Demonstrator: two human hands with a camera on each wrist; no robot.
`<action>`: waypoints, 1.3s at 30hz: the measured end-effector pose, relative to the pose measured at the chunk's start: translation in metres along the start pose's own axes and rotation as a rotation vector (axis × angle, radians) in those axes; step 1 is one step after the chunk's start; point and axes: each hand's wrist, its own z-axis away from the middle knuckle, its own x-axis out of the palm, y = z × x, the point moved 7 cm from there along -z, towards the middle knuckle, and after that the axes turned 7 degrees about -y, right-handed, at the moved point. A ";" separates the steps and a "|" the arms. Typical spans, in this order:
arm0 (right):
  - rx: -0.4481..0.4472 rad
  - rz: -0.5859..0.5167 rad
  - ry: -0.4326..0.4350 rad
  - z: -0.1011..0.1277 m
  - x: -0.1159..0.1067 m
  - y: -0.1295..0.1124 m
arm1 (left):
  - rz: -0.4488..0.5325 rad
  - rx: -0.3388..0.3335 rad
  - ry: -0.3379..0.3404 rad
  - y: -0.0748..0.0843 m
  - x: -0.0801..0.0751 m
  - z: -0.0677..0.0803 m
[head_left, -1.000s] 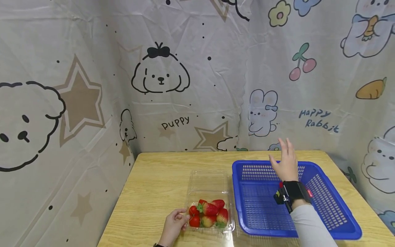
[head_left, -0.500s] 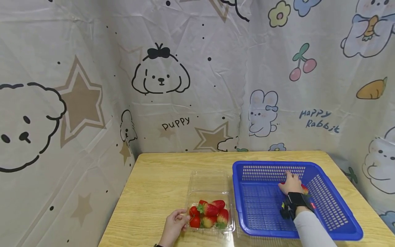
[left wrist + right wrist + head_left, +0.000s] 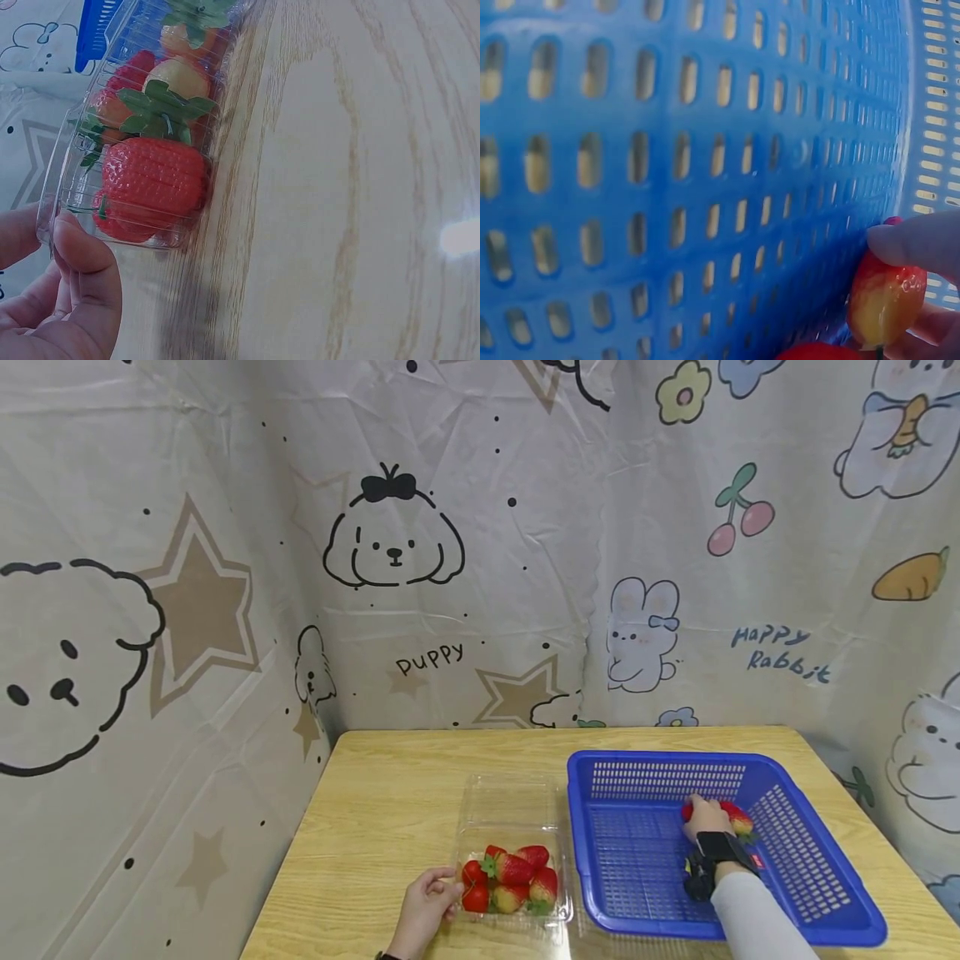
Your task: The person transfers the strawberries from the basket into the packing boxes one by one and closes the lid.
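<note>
From the head view we see our left hand (image 3: 422, 912) pinching the near-left corner of the clear box (image 3: 512, 860) of strawberries (image 3: 508, 880) on the table (image 3: 390, 827), while our right hand (image 3: 705, 817) lies inside the blue basket (image 3: 817, 877), curled over a berry (image 3: 738, 819) near its far right wall. At the left wrist, thumb and fingers (image 3: 86, 262) grip the box edge (image 3: 56, 217), with the strawberries (image 3: 154, 184) pressed against the plastic. At the right wrist, fingertips (image 3: 919, 244) hold the red-yellow berry (image 3: 883, 300) just above the basket floor (image 3: 667, 187).
</note>
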 end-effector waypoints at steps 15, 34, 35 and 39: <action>-0.114 -0.036 -0.109 0.008 -0.032 -0.033 | -0.007 -0.001 0.000 -0.001 0.000 -0.001; -0.507 -0.111 -0.052 0.045 -0.114 -0.180 | 0.017 0.002 -0.012 -0.004 0.001 -0.003; -0.561 -0.121 -0.027 0.048 -0.114 -0.191 | 0.019 0.005 -0.011 -0.004 0.001 -0.003; -0.749 -0.182 0.033 0.061 -0.105 -0.228 | 0.021 0.018 -0.004 -0.002 0.001 -0.003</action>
